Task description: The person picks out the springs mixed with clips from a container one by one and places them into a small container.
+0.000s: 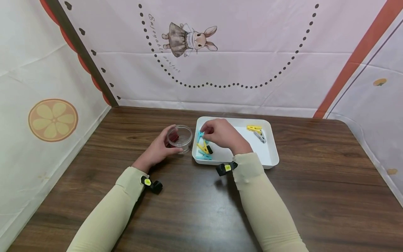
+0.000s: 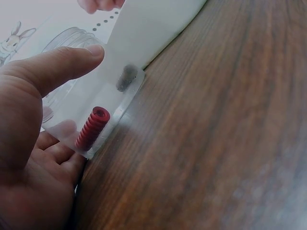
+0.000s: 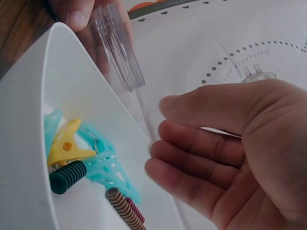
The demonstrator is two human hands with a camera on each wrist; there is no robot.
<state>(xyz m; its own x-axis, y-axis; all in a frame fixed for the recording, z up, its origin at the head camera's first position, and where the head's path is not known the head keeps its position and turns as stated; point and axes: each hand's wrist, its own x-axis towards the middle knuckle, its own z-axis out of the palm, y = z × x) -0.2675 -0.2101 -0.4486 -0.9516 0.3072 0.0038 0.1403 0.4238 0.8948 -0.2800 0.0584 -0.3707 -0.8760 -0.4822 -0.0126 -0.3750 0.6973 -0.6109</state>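
Note:
My left hand point(image 1: 158, 147) grips a clear round plastic jar point(image 1: 185, 146) beside the tray, thumb on one side and fingers round the other. Inside the jar lies a red coil spring point(image 2: 92, 128); a blurred grey piece point(image 2: 126, 78) shows through its wall. Over the left part of the white tray point(image 1: 270, 154) hovers my right hand point(image 1: 221, 133), thumb and fingers bent and apart with nothing between them. Below it in the tray are light-blue clothespins point(image 3: 109, 167), a yellow clothespin point(image 3: 72, 143), a dark green spring point(image 3: 68, 176), a brown spring point(image 3: 123, 208) and a purplish-red spring point(image 3: 135, 209).
At the tray's far right lie a yellow clothespin point(image 1: 254, 128) and a grey clothespin point(image 1: 260, 137). The tray's raised walls stand around the pieces. Dark wood tabletop point(image 1: 315, 196) extends on both sides, with a printed cloth point(image 1: 252, 63) upright behind it.

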